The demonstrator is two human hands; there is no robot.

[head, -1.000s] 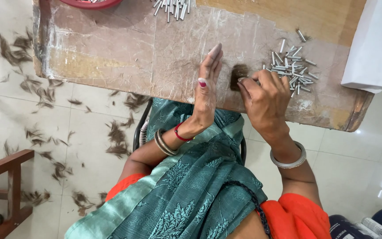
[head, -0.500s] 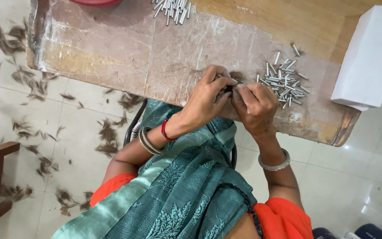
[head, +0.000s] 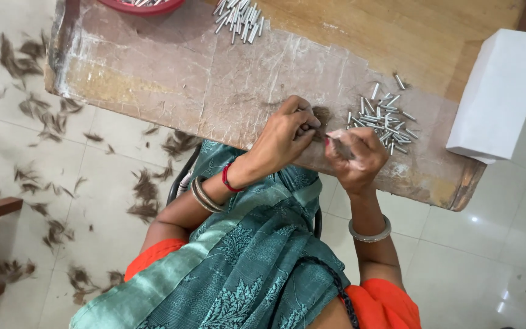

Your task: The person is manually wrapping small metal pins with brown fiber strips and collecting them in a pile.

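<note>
Since the earlier frames my left hand (head: pixel 284 137), then flat and raised on edge, has curled down and met my right hand (head: pixel 354 155) at the near edge of the table (head: pixel 153 67); the view has also shifted, bringing more of the white box (head: pixel 497 94) into frame.

Nearest, both hands rest on the table's near edge, almost touching. The left hand is mostly closed, its fingertips pinched on a small dark tuft (head: pixel 319 117) of hair-like fibre that lies on the table between the two hands. The right hand is loosely fisted round what looks like a thin pin; I cannot tell how firmly, as the fingers hide it.

I judge the tuft very light, soft and limp, apt to shed or scatter, so it wants a fingertip pinch at one end rather than a full grip. It is dark brown, wispy and ragged in outline.

Just beyond the right hand lies a loose heap of tubes (head: pixel 382 119), short, slim, silvery, probably stiff, light and prone to roll; each is best taken singly by its middle.

Beside that heap, at the table's right end, stands the white box. At the far edge lie a second heap of tubes (head: pixel 238 18) and a red bowl (head: pixel 147 6), cut off by the frame.

Beside the table, dark clippings (head: pixel 144 195) litter the tiled floor.
</note>
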